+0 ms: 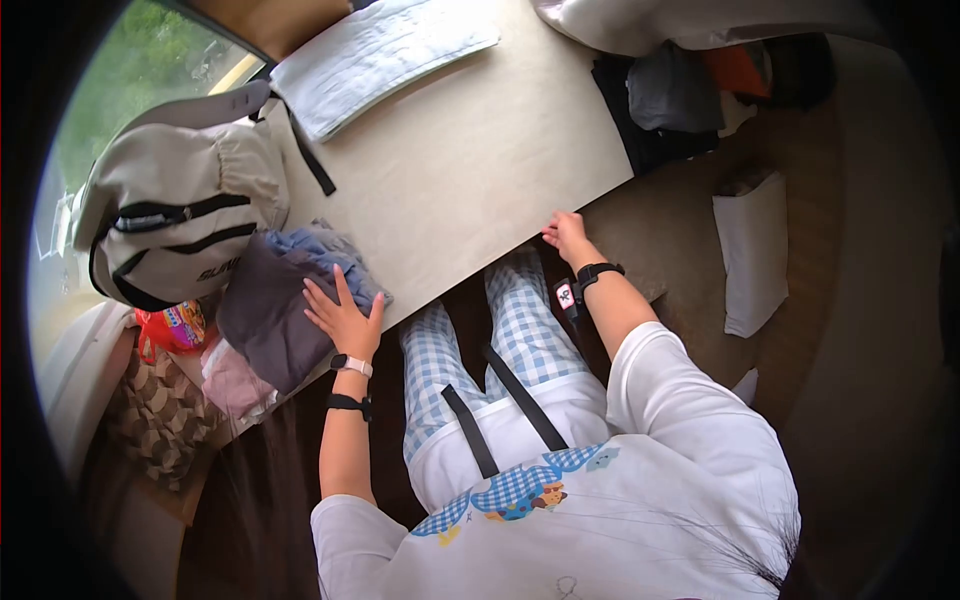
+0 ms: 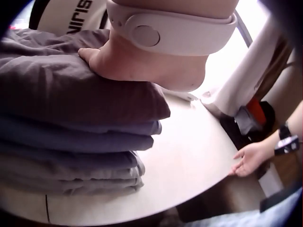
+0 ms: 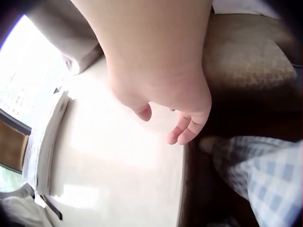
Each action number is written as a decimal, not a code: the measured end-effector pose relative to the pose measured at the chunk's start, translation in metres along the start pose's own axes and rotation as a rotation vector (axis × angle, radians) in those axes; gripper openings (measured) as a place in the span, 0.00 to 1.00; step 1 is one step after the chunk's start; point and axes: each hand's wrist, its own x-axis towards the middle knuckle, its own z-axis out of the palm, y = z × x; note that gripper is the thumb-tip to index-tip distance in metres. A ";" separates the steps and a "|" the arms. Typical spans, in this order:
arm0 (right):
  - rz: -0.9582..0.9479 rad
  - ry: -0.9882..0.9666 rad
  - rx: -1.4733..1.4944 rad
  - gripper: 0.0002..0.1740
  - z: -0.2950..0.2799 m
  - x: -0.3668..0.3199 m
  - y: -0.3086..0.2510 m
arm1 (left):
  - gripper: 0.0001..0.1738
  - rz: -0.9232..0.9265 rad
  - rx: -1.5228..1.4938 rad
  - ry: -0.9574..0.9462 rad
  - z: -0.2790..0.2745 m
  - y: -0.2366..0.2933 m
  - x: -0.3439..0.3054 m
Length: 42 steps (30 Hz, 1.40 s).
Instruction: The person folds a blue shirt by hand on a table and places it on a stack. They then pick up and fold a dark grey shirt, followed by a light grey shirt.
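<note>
A stack of folded clothes lies at the table's left edge, with a dark grey-purple garment [image 1: 272, 320] on top and blue and grey layers [image 2: 75, 156] beneath. My left hand [image 1: 343, 318] rests on that top garment, fingers spread. Seen from the left wrist, the stack is several layers thick. My right hand [image 1: 568, 238] is at the table's near edge, its fingers loosely bent and holding nothing. The right wrist view has this hand [image 3: 165, 104] with thumb and fingers apart, fingertips right at the edge of the pale tabletop [image 3: 113, 156].
A cream backpack [image 1: 190, 200] stands behind the stack by the window. Folded white cloth [image 1: 380, 60] lies at the table's far side. Dark clothes [image 1: 670, 100] are heaped at the right end. A pink cloth [image 1: 235, 380] and red packet [image 1: 172, 328] sit at left.
</note>
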 end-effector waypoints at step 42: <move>-0.354 -1.328 0.084 0.18 0.012 -0.397 -0.103 | 0.16 0.298 -1.258 0.167 -0.244 0.187 -0.086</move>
